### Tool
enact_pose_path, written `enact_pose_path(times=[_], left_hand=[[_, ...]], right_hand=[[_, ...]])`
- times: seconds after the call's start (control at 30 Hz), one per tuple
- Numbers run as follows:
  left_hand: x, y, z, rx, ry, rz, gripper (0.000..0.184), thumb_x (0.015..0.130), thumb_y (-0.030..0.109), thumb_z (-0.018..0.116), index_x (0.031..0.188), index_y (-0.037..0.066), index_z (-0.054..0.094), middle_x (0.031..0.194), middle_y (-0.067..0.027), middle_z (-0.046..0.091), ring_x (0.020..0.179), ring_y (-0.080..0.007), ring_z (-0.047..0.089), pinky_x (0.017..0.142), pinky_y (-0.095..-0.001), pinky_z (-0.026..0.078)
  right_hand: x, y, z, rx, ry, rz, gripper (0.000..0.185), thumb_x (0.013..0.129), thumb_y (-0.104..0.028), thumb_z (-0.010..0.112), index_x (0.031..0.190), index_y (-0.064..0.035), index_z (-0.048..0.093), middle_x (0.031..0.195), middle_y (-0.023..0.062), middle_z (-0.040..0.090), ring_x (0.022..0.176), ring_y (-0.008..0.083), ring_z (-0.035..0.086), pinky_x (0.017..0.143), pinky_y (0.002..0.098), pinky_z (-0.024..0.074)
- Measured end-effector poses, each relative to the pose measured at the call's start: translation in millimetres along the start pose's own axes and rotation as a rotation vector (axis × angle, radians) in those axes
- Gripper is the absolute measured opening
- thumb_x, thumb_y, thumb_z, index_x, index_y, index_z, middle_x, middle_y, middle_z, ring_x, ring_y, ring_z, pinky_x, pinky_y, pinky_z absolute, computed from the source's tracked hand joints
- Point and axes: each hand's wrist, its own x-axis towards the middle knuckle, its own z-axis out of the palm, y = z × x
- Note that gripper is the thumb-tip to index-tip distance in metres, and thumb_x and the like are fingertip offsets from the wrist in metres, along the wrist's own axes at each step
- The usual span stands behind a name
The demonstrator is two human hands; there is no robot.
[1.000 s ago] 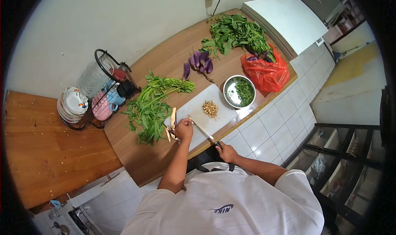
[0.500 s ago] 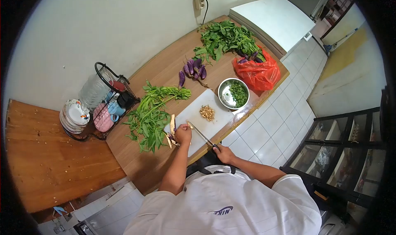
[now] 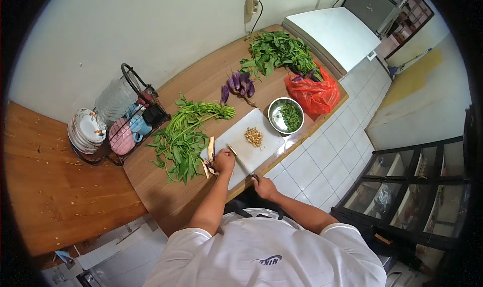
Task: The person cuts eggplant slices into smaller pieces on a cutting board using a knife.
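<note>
My right hand [image 3: 263, 187] is wrapped round the dark handle of a knife [image 3: 240, 160], whose blade lies over the white cutting board [image 3: 261, 158]. At the board's left edge, my left hand [image 3: 224, 161] is closed beside the blade's tip; what its fingers grip is too small to make out. Cut eggplant pieces [image 3: 211, 148] lie just left of that hand. A small pile of chopped light-brown bits [image 3: 253, 137] sits on the board. Next to the board's upper right stands a metal bowl [image 3: 286, 115] with chopped greens.
Leafy stems [image 3: 183, 136] lie left of the board. Purple eggplants [image 3: 241, 83] rest behind it. More greens [image 3: 282, 50] and a red plastic bag [image 3: 314, 93] are at the far right. A dish rack [image 3: 143, 116] with plates and cups stands at the left.
The view has shifted slightly. My right hand with the knife has moved a little left and the blade stands steeper. My left hand stays near the tip, fingers closed.
</note>
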Motion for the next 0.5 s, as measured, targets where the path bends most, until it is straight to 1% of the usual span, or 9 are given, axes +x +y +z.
enact_pose_path(times=[0.07,0.13,0.23,0.37,0.47,0.5], left_hand=[[-4,4,-6,0.005,-0.006,0.013,0.017,0.088,0.031,0.072,0.099,0.020,0.078,0.096,-0.0018,0.080,0.090,-0.0246,0.075,0.083,-0.0409,0.054],[-1,-1,-2,0.037,0.021,0.043,0.019,0.088,0.031,0.072,0.100,0.019,0.078,0.096,-0.0020,0.080,0.091,-0.0249,0.075,0.085,-0.0411,0.054],[1,-4,-1,-0.001,0.017,0.070,0.020,0.087,0.033,0.072,0.100,0.018,0.078,0.096,-0.0024,0.080,0.092,-0.0255,0.075,0.083,-0.0413,0.055],[-5,6,-12,-0.022,-0.017,0.032,0.021,0.087,0.034,0.073,0.099,0.018,0.078,0.096,-0.0036,0.080,0.091,-0.0249,0.076,0.083,-0.0417,0.055],[-1,1,-7,-0.011,-0.021,0.059,0.020,0.088,0.032,0.073,0.099,0.016,0.078,0.095,-0.0043,0.080,0.090,-0.0253,0.076,0.083,-0.0409,0.055],[-1,0,-6,-0.045,-0.001,0.084,0.020,0.088,0.032,0.072,0.098,0.015,0.078,0.094,-0.0050,0.080,0.090,-0.0261,0.076,0.082,-0.0402,0.056]], right_hand=[[15,-4,15,-0.020,0.051,-0.036,0.041,0.106,-0.042,0.049,0.111,-0.0023,0.057,0.093,0.0315,0.069,0.091,0.0529,0.066,0.081,0.0610,0.0512],[18,-11,20,-0.023,0.073,-0.026,0.040,0.106,-0.041,0.050,0.111,-0.0017,0.057,0.093,0.0325,0.069,0.092,0.0523,0.066,0.082,0.0614,0.0513],[12,-11,20,-0.019,0.110,-0.040,0.040,0.106,-0.040,0.049,0.115,-0.0018,0.057,0.092,0.0331,0.068,0.092,0.0522,0.067,0.081,0.0613,0.0517],[-12,-7,22,-0.015,0.099,-0.002,0.040,0.106,-0.040,0.049,0.120,-0.0028,0.056,0.091,0.0329,0.069,0.090,0.0529,0.067,0.081,0.0611,0.0523],[-4,-5,27,0.014,0.088,-0.018,0.041,0.106,-0.040,0.049,0.122,-0.0025,0.056,0.091,0.0325,0.070,0.089,0.0528,0.067,0.082,0.0609,0.0524],[6,-4,32,-0.018,0.104,-0.029,0.040,0.106,-0.039,0.049,0.120,-0.0022,0.056,0.091,0.0324,0.070,0.088,0.0528,0.067,0.081,0.0608,0.0526]])
